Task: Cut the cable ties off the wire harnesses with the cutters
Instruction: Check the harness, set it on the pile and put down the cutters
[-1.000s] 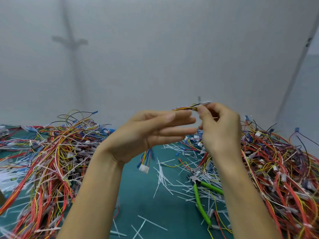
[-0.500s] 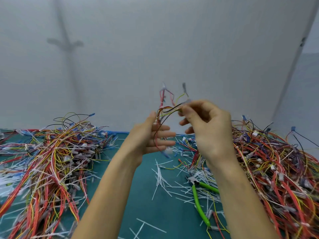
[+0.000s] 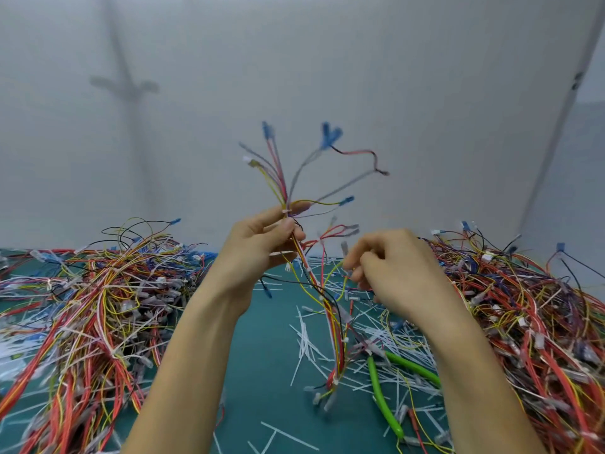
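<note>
Harness (image 3: 330, 309) hangs upright over the desk (image 3: 262, 371). The left hand (image 3: 258, 247) has its grip closed round the bundle at a white tie (image 3: 285, 212). Loose ends fan out above and the tail reaches the desk. The right hand (image 3: 396, 270) is just beside, fingers curled at a few wires; whether that grip holds any I cannot tell. Cutters (image 3: 381, 391) lie on the desk among cut ties (image 3: 306, 345), between the left pile (image 3: 98, 290) and the right pile (image 3: 523, 306).
</note>
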Action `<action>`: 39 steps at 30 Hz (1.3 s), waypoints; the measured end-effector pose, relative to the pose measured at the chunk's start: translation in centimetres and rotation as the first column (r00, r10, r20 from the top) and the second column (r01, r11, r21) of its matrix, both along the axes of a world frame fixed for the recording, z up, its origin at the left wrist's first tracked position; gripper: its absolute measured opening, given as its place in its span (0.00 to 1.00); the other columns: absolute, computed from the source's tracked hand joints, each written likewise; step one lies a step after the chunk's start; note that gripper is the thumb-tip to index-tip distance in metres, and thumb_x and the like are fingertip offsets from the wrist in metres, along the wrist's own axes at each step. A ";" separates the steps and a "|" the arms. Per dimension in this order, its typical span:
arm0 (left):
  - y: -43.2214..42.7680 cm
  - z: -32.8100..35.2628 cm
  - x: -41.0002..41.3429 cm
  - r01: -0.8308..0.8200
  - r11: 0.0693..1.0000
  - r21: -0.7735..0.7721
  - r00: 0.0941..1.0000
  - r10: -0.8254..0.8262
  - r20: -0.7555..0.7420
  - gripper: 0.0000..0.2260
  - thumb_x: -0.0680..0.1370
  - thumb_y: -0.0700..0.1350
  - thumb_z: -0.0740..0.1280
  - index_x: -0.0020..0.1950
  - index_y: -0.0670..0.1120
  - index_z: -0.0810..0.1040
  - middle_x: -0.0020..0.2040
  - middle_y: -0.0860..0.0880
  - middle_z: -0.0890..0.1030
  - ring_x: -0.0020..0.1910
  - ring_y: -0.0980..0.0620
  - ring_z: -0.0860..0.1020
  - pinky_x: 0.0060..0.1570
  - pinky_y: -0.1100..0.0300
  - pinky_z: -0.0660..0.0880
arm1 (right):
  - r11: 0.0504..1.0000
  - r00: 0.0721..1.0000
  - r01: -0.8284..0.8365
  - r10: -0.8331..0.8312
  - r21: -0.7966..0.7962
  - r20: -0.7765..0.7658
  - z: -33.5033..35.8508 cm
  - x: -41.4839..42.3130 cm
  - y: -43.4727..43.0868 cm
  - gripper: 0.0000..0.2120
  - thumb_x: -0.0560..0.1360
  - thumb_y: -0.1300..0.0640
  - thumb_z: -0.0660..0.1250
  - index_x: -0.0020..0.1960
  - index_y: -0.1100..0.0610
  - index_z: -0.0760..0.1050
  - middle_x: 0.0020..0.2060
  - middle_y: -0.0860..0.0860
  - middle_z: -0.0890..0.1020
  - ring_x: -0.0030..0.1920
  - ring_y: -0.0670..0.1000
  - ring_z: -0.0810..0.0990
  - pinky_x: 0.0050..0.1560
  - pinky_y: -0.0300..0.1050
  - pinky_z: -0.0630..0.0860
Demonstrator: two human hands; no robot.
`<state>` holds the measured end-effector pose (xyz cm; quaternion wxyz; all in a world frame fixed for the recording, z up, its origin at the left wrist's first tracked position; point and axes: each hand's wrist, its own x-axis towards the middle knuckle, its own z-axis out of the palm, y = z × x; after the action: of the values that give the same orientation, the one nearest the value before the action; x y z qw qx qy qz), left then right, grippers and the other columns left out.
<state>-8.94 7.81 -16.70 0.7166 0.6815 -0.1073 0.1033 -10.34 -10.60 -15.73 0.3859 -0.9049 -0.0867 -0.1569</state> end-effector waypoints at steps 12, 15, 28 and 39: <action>-2.2 0.4 -0.7 0.001 0.989 0.149 0.990 -0.022 0.140 0.14 0.75 0.39 0.71 0.60 0.44 0.82 0.46 0.48 0.86 0.43 0.56 0.83 0.44 0.67 0.76 | 0.961 0.981 -0.146 0.109 0.233 0.162 0.6 -0.6 0.7 0.06 0.72 0.47 0.71 0.41 0.49 0.84 0.35 0.40 0.85 0.39 0.39 0.83 0.45 0.44 0.79; -2.4 0.6 -0.9 -0.030 0.990 0.137 0.983 0.005 0.183 0.15 0.69 0.44 0.74 0.55 0.45 0.84 0.43 0.51 0.86 0.41 0.57 0.84 0.40 0.70 0.76 | 0.943 0.978 -0.164 0.117 0.290 0.171 0.4 -0.4 0.5 0.08 0.70 0.45 0.72 0.41 0.49 0.85 0.34 0.41 0.84 0.37 0.38 0.82 0.40 0.43 0.78; -2.0 1.3 -1.6 0.194 0.971 0.141 0.973 -0.208 0.097 0.16 0.81 0.36 0.57 0.63 0.44 0.79 0.56 0.45 0.84 0.57 0.51 0.82 0.60 0.56 0.76 | 0.899 0.976 -0.058 -0.039 0.434 0.212 0.1 0.4 0.6 0.08 0.73 0.49 0.72 0.38 0.51 0.81 0.30 0.44 0.82 0.35 0.46 0.81 0.43 0.58 0.82; -2.3 1.5 -1.5 0.224 0.974 0.041 0.973 -0.226 0.049 0.14 0.82 0.44 0.58 0.62 0.47 0.80 0.56 0.47 0.84 0.51 0.51 0.82 0.45 0.59 0.74 | 0.817 0.973 -0.177 0.062 0.549 0.221 0.2 0.5 0.1 0.06 0.75 0.54 0.71 0.41 0.52 0.83 0.32 0.44 0.84 0.35 0.42 0.80 0.36 0.46 0.80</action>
<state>-10.41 5.47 -15.21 0.7086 0.6743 -0.2047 0.0378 -9.87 -10.48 -15.50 0.6352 -0.7232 -0.1302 -0.2379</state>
